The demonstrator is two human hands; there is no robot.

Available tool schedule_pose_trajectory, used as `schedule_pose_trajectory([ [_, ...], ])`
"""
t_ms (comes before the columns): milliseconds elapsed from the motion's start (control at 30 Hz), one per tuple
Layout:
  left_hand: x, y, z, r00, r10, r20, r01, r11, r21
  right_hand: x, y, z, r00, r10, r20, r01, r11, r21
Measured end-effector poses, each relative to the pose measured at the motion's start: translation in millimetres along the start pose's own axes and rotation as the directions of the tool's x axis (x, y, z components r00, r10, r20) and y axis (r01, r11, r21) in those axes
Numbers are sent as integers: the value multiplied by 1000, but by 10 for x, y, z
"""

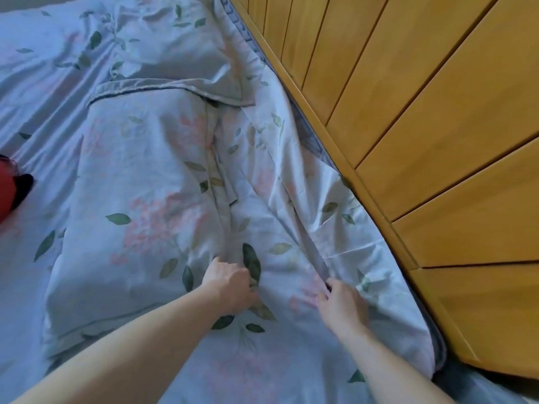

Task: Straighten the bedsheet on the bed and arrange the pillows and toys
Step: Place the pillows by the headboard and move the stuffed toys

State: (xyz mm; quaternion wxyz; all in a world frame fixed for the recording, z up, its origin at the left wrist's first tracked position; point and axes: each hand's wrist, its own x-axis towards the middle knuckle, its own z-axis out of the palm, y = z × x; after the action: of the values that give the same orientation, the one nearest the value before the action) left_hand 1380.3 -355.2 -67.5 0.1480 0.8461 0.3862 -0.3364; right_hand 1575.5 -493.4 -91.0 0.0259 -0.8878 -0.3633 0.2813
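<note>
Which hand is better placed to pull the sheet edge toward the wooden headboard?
Probably the right hand. It already pinches a long fold of the bedsheet on the side nearest the wooden headboard. The left hand grips fabric farther in, beside the pillow.

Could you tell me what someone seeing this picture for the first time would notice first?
Most striking are the two bare arms reaching in from the bottom, the left hand and right hand each closing a grip on a bunched fold of the floral bedsheet at lower centre. Next comes the honey-coloured wooden headboard slanting down the right side, then two pillows in matching fabric left of centre and a red object cut off at the left edge.
</note>
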Motion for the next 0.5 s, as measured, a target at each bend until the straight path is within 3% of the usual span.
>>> schedule_pose_trajectory([
  [67, -69, -98, -64, 995, -87, 46, 89, 995, -48, -34, -17, -16, 992, -96, 87, 96, 995, 4],
  [133, -96, -150, -191, 974, -210, 85, 224, 949, -222, -161, -63, -94, 972, -200, 126, 194, 980, 53],
  [233, 11, -99, -473, 923, -373, 92, 346, 703, -622, -359, -187, -272, 922, -329, 203, 279, 929, 242],
  [300, 98, 8, -694, 914, -390, 112, 333, 562, -757, -499, -251, -400, 885, -401, 237, 300, 880, 369],
  [333, 149, 53, -790, 919, -378, 114, 319, 543, -777, -538, -283, -482, 872, -430, 233, 310, 855, 417],
  [400, 267, 121, -888, 920, -385, 74, 309, 597, -740, -547, -228, -563, 874, -441, 202, 306, 825, 476],
  [500, 431, 74, -1032, 856, -517, -7, 373, 627, -683, -434, 11, -674, 900, -384, 208, 259, 852, 455],
])
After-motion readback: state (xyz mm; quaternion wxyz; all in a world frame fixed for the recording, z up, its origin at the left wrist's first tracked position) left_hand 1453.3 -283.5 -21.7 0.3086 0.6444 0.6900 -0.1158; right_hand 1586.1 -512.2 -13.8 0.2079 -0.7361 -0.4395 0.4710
